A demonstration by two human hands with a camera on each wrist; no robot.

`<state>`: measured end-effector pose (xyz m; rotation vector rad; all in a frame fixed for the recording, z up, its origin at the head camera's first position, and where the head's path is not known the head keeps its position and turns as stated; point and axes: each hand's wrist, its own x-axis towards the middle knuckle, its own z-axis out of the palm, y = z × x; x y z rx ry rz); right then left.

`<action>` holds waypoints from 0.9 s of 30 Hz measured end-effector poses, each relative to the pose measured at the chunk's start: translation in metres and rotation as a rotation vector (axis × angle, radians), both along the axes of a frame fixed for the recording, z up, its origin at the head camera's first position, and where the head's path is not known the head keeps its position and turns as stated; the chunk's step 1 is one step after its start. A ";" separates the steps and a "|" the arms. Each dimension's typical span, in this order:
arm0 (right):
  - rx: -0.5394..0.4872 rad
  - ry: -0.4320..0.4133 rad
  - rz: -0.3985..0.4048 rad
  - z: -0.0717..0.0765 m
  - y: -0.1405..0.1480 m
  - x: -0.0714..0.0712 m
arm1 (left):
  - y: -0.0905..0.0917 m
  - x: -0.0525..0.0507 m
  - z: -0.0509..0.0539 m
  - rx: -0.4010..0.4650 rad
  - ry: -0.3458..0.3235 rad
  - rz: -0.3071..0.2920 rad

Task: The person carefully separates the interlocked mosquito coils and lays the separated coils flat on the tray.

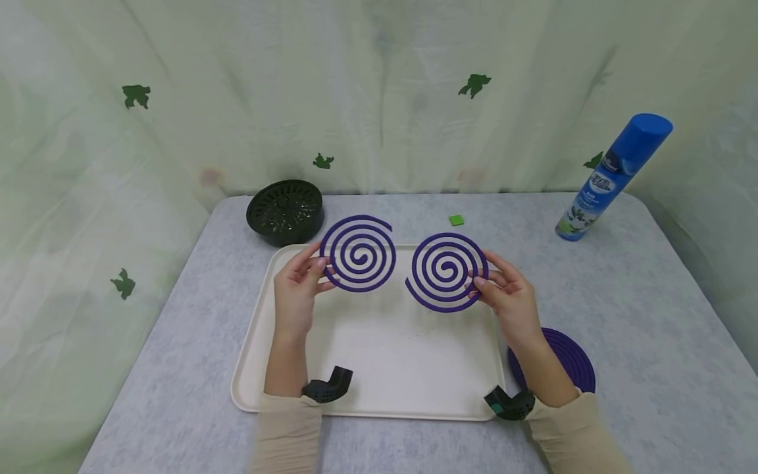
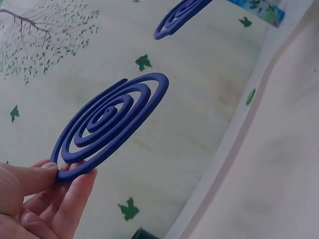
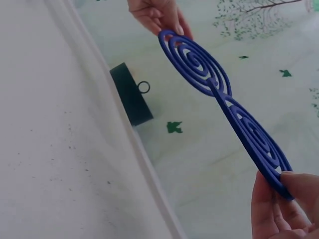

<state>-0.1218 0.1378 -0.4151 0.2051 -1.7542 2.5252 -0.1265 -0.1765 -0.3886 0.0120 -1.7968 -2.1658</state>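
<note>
Two purple mosquito coils are held up over a white tray (image 1: 379, 388), apart from each other in the head view. My left hand (image 1: 299, 280) pinches the outer ring of the left mosquito coil (image 1: 362, 288) between thumb and fingers. The right mosquito coil (image 1: 447, 309) is pinched at its right edge by my right hand (image 1: 509, 296). In the left wrist view the left coil (image 2: 115, 144) tilts upward from the fingertips. Both coils show in the right wrist view, the right coil (image 3: 244, 134) nearest. Under my right forearm lies a purple stack of coils (image 1: 571, 355), partly hidden.
A dark round holder (image 1: 284, 214) with a slotted top stands behind the tray's left corner. A blue spray can (image 1: 610, 178) stands at the back right. A small green piece (image 1: 456, 220) lies behind the tray. Dark crumbs dot the tray. A leaf-patterned curtain (image 1: 385, 99) hangs behind the table.
</note>
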 end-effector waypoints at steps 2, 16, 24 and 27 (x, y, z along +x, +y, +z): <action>0.013 -0.045 -0.006 -0.006 -0.002 -0.003 | -0.013 0.001 -0.003 -0.013 -0.038 0.048; -0.015 -0.273 0.013 -0.042 -0.025 -0.022 | -0.043 -0.005 -0.043 -0.039 -0.376 0.077; 0.026 -0.318 0.016 -0.054 -0.031 -0.026 | -0.048 -0.008 -0.056 -0.045 -0.444 0.014; 0.066 -0.317 0.032 -0.055 -0.031 -0.026 | -0.048 -0.009 -0.058 -0.063 -0.462 -0.011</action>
